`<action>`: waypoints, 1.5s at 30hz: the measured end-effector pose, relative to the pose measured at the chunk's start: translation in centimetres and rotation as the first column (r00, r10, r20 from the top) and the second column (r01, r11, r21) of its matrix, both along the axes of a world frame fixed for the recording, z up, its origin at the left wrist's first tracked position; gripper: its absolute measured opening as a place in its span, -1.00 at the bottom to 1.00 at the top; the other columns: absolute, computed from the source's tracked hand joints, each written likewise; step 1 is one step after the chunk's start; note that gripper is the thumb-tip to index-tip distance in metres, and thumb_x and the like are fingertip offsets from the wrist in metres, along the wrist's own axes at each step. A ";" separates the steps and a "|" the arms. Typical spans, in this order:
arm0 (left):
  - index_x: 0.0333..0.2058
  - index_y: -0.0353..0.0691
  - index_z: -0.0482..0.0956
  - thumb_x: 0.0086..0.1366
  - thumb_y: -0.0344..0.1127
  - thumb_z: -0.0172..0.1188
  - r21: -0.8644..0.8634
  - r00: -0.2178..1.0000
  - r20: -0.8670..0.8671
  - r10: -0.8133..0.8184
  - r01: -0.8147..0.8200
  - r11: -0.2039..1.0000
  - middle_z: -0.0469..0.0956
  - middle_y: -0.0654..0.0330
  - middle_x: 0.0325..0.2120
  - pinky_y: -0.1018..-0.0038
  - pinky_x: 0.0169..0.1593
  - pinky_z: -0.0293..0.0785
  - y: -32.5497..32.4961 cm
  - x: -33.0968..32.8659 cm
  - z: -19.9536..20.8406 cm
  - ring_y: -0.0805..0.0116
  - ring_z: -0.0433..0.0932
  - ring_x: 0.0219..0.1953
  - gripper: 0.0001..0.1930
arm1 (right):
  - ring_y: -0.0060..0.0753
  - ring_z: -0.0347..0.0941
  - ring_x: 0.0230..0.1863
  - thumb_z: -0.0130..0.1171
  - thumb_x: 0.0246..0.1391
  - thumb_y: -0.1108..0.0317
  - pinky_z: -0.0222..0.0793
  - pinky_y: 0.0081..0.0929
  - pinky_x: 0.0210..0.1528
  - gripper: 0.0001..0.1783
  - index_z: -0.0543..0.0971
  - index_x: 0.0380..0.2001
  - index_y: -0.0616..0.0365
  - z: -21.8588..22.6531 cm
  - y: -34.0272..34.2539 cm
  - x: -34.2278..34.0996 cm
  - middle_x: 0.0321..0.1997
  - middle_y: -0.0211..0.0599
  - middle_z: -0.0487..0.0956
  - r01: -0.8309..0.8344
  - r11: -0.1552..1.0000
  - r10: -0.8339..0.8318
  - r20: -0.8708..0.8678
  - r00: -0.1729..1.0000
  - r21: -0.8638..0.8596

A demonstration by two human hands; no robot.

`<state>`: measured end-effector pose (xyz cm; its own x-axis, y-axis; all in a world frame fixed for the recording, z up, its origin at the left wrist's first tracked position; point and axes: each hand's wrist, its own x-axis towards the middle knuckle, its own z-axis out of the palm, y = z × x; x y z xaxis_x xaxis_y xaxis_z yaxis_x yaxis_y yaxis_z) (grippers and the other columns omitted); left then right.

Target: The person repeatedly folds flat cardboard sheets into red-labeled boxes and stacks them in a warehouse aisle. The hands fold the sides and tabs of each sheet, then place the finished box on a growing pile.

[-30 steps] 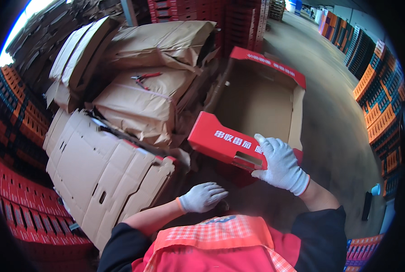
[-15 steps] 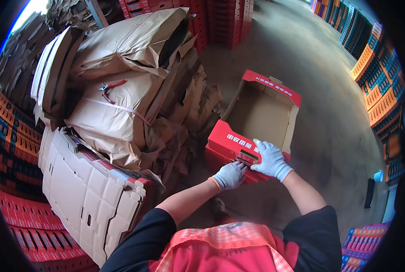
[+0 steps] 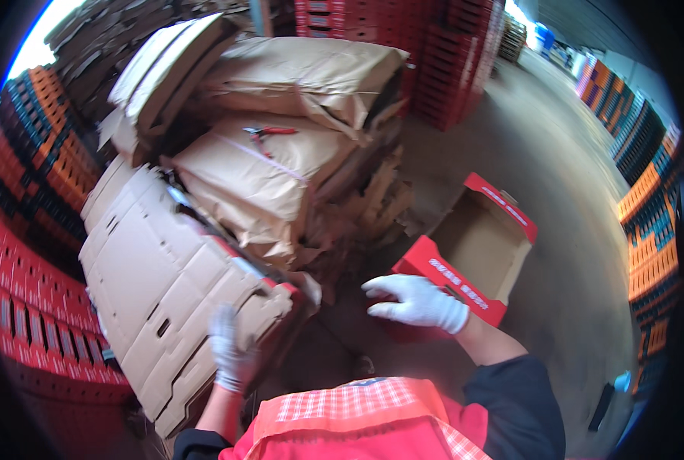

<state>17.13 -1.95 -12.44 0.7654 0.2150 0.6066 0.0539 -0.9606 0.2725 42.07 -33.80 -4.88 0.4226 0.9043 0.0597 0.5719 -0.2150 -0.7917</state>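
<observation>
One gloved left hand shows blurred over the near edge of a stack of flattened cardboard boxes, its grip wide, fingers stretched upward and holding nothing visible; whether it touches the top sheet, I cannot tell. The gloved right hand points leftward just in front of a red cardboard tray box, its grip fairly wide, with a gap between thumb and fingers; contact with the box is unclear. That box sits right of the stack, open side up, its brown inside bare. Beyond the stack, red-handled cutters lie on a brown paper-wrapped bundle crossed by a pale strap. Red crates stand behind.
</observation>
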 end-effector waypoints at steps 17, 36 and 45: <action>0.33 -0.56 0.05 0.24 0.04 0.28 -0.812 0.629 -0.333 0.702 -0.570 0.126 0.24 -0.19 0.31 0.39 0.35 0.14 34.9 -24.9 -7.1 0.06 0.25 0.35 -0.05 | 0.10 0.51 0.11 0.23 -0.03 -0.30 0.39 -0.12 0.17 -0.03 0.36 0.23 0.28 -9.0 46.9 -6.2 0.12 0.15 0.54 0.396 0.884 -0.255 0.454 0.854 -0.248; 0.41 -0.35 -0.06 0.40 -0.28 -0.02 -0.326 0.434 -0.542 0.720 -0.898 0.296 0.09 -0.18 0.38 0.39 0.40 0.07 21.8 -8.6 0.7 0.10 0.08 0.43 -0.30 | 0.02 -0.23 0.57 0.14 0.09 -0.11 -0.43 0.30 0.46 -0.08 0.17 0.39 0.21 -6.5 45.4 -19.8 0.54 0.06 -0.05 -0.152 0.933 0.317 0.540 0.779 -0.327; 0.11 -0.12 0.50 0.03 -0.36 0.26 0.308 0.910 -0.353 0.217 -0.106 0.945 0.49 0.11 0.12 0.00 0.27 0.25 21.4 -30.4 2.0 0.04 0.41 0.21 -0.43 | -0.10 0.36 0.28 0.23 -0.14 0.43 0.20 -0.02 0.29 -0.48 0.57 0.00 -0.04 -0.6 39.3 0.0 0.18 -0.26 0.51 -0.707 0.698 0.360 0.909 0.209 -0.114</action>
<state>-13.30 19.44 -10.42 0.9167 0.2221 0.3321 0.2601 -0.9627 -0.0741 42.02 5.50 -5.46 -0.5913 0.7464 0.3052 0.8064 0.5457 0.2279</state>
